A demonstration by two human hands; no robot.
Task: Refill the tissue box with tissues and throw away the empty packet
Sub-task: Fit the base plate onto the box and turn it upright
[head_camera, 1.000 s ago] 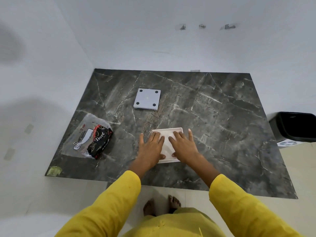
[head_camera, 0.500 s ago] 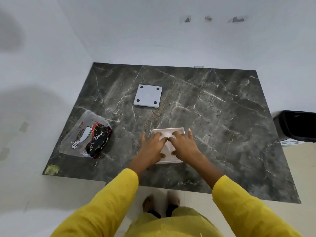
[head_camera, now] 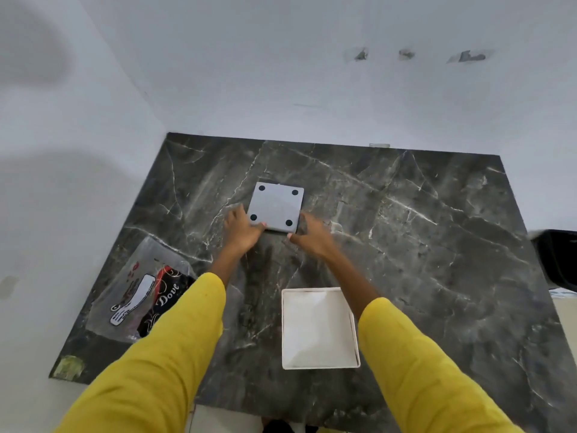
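Note:
A white open tissue box (head_camera: 284, 335) sits near the table's front edge, with white tissues (head_camera: 318, 329) lying inside it. Farther back lies a grey square lid (head_camera: 276, 206) with a black dot in each corner. My left hand (head_camera: 242, 229) holds its near left corner and my right hand (head_camera: 309, 235) holds its near right corner, thumbs on the near edge. The packet (head_camera: 143, 295), clear plastic with black and red print, lies flat at the left side of the table, partly behind my left sleeve.
All of this rests on a dark marble table (head_camera: 421, 245) set into a corner of white walls. A black bin (head_camera: 559, 257) stands off the table's right edge. A greenish patch (head_camera: 68, 367) marks the front left corner.
Both hands have left the tissues in the white box and reached back to the grey lid, taking hold of its near corners. The view has shifted forward over the table.

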